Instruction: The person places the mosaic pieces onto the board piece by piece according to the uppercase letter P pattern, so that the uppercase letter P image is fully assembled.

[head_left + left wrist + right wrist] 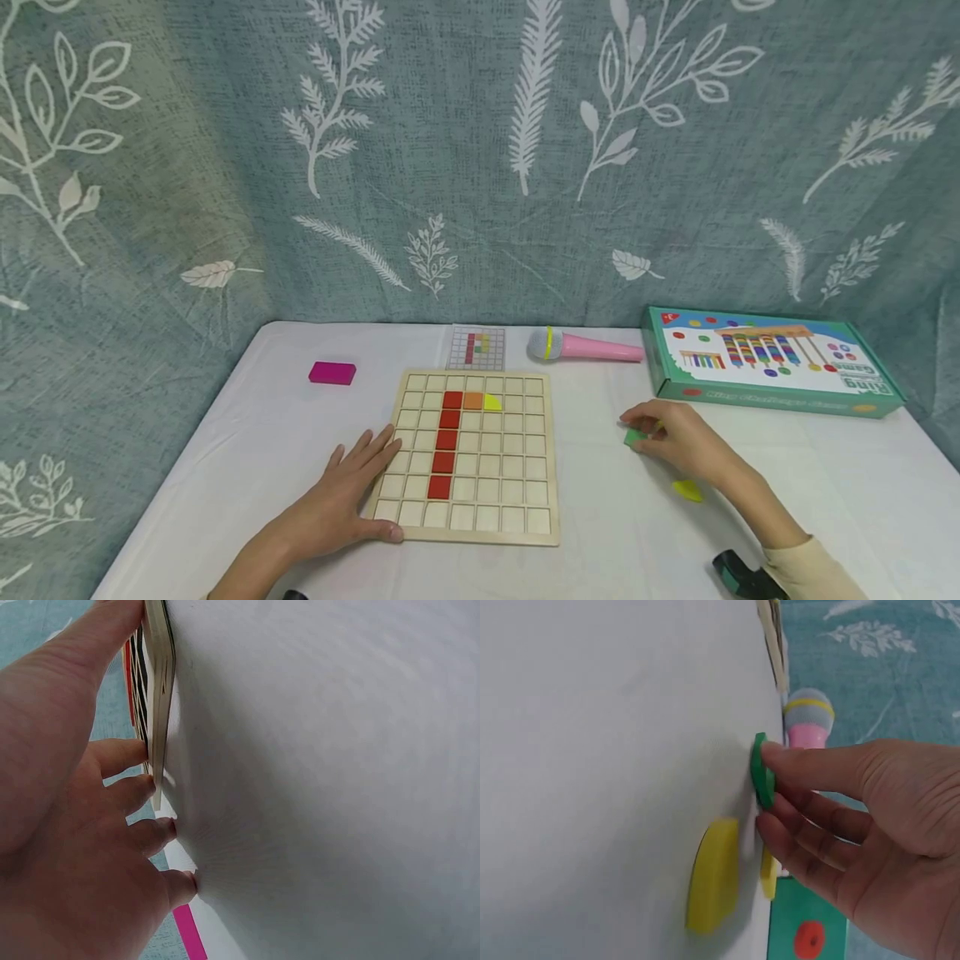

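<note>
A wooden grid board lies on the white table, with a column of red tiles and, at its top, an orange tile and a yellow piece. My left hand lies flat with straight fingers on the board's left edge. To the right of the board my right hand pinches a small green piece that still touches the tabletop. In the right wrist view the thumb and fingertips close on this green piece. A yellow piece lies just beside the wrist.
A pink toy microphone and a pattern card lie behind the board. A green game box sits at the back right, and a magenta block at the back left. A leaf-print curtain hangs behind the table.
</note>
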The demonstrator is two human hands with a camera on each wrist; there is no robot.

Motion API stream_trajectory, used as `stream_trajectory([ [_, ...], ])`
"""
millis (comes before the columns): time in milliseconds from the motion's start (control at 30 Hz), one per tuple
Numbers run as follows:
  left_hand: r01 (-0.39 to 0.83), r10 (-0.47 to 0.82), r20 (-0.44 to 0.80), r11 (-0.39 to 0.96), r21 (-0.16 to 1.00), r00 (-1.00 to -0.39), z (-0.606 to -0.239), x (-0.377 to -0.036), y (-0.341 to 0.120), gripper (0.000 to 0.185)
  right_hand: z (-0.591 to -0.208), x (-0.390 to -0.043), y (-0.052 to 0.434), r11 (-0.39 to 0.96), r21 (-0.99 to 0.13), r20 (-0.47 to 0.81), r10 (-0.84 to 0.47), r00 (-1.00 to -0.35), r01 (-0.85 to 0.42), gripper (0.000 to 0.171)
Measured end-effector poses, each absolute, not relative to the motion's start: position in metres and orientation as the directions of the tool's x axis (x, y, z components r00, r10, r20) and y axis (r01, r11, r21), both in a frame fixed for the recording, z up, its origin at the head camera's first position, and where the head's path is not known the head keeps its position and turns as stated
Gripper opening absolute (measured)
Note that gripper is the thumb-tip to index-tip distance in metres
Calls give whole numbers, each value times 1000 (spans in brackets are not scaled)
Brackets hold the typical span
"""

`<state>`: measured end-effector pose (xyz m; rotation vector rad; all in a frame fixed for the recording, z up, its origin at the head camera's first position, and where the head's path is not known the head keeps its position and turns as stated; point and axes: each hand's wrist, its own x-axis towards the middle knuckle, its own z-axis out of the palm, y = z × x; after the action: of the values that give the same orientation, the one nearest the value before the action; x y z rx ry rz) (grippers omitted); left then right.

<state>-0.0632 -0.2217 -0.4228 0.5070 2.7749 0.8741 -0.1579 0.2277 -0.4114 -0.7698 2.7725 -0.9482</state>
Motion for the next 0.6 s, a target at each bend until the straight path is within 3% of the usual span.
stream_trajectory([
  [600,254,365,-87,780,572,-927,-425,-65,-220,115,-405,-161,207,579,-666,39,-603,-797,-471,27],
])
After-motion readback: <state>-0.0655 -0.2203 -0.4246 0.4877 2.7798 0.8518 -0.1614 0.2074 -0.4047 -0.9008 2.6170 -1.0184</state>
